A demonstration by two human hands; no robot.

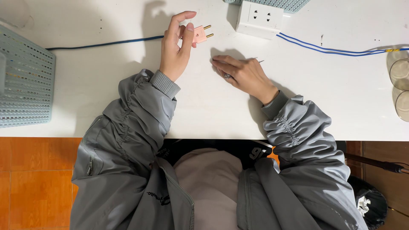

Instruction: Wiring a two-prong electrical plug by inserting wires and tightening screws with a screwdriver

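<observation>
On the white table [341, 93], left hand [174, 51] pinches a pink plug [200, 35] — right hand [243, 74] grip unclear.

Home workbench: white table [324, 106], wall socket box [259, 18], loose wires [332, 49], orange-tiled floor [34, 179].

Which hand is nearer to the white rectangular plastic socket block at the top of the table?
Right. The right hand lies flat just below the white rectangular plastic socket block; the left hand is farther away, holding a pink plug.
</observation>
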